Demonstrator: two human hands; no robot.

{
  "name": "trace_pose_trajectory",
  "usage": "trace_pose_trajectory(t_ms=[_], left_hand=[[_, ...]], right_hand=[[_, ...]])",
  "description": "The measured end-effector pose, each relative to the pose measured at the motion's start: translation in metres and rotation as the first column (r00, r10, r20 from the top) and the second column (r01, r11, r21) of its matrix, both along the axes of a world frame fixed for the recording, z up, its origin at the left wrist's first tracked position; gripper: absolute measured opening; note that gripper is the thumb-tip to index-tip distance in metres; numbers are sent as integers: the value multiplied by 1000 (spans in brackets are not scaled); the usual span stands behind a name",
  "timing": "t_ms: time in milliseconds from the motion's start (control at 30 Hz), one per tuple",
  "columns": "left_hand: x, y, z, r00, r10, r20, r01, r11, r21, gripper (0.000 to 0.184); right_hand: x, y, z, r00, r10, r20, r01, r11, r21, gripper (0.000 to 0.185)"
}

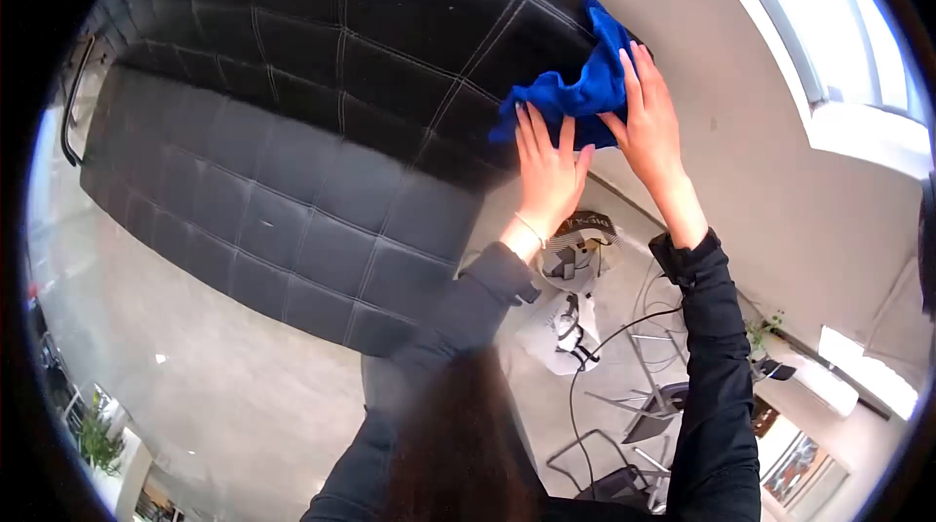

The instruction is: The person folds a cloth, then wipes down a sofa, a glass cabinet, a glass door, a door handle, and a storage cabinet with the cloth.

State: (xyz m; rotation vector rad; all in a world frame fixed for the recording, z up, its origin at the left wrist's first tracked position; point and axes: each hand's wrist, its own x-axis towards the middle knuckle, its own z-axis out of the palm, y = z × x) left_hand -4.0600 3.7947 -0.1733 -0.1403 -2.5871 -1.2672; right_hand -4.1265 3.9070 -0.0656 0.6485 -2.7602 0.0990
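Observation:
A blue cloth [588, 83] lies bunched over the right end of the black quilted sofa's backrest [400, 25]. My left hand [548, 169] rests on the cloth's lower edge, fingers spread and pointing up, with a thin bracelet at the wrist. Against the cloth's right side lies my right hand [646, 117], its fingers stretched upward and its thumb apart. Both hands press flat on the cloth, and neither has its fingers wrapped round it.
Below the backrest is the sofa seat [283, 220]. A pale wall [751, 161] and a bright window [829, 25] are at right. Bags [575, 254], a black cable [575, 405] and metal-legged chairs [658, 410] stand or lie on the floor. Plants [97, 439] show at lower left.

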Motion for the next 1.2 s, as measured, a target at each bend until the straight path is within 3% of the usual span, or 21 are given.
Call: trace_pose_trajectory(t_ms=[67, 200, 267, 400, 467, 600, 700, 800, 867, 900, 933, 1033, 1067, 1133, 1167, 1200], left_hand=[[-20, -15, 4, 994, 105, 8, -106, 991, 87, 63], [-64, -65, 14, 976, 210, -48, -209, 977, 38, 64], [-84, -101, 16, 963, 247, -106, -261, 954, -145, 68], [-133, -174, 0, 897, 399, -191, -432, 883, -183, 65], [-152, -210, 0, 876, 428, -223, -474, 849, -234, 64], [-168, -244, -12, 863, 390, -321, -475, 842, -255, 64], [-164, -235, -13, 887, 362, -287, -418, 893, -165, 64], [-153, -207, -3, 905, 378, -193, -383, 924, 12, 76], [-141, -178, 0, 907, 399, -136, -403, 915, -6, 81], [-135, -166, -2, 898, 415, -146, -436, 885, -163, 82], [-128, -154, -11, 870, 479, -117, -486, 873, -44, 81], [-87, -119, -33, 900, 435, -43, -437, 895, -89, 74], [-73, -108, -41, 908, 417, -28, -416, 908, 40, 73], [-38, -92, -52, 939, 327, 104, -338, 934, 117, 65], [-23, -93, -60, 937, 330, 116, -343, 932, 117, 65], [-9, -97, -70, 952, 262, 158, -265, 964, 0, 60]], right_hand=[[-11, -16, -1, 999, 27, -28, -26, 999, 34, 80], [-47, -72, -3, 992, 44, -114, -38, 998, 56, 81], [-75, -107, -3, 989, 89, -115, -80, 993, 88, 80], [-128, -198, -10, 952, 200, -231, -182, 979, 96, 75], [-140, -235, -4, 966, 185, -179, -167, 980, 109, 80], [-151, -271, -9, 946, 153, -285, -130, 987, 98, 80], [-151, -272, -14, 925, 146, -351, -126, 989, 78, 77], [-150, -265, -19, 903, 188, -385, -189, 981, 35, 68], [-147, -252, -21, 879, 238, -414, -234, 970, 59, 65], [-143, -247, -22, 848, 300, -437, -284, 953, 102, 61], [-133, -235, -22, 858, 337, -387, -330, 940, 87, 60], [-91, -193, -35, 873, 406, -272, -359, 910, 205, 65], [-77, -179, -45, 861, 444, -247, -405, 894, 193, 63], [-50, -157, -88, 918, 365, -155, -329, 919, 216, 73], [-35, -152, -104, 940, 325, -105, -300, 932, 202, 73], [-22, -150, -118, 957, 283, -58, -268, 945, 190, 73]])
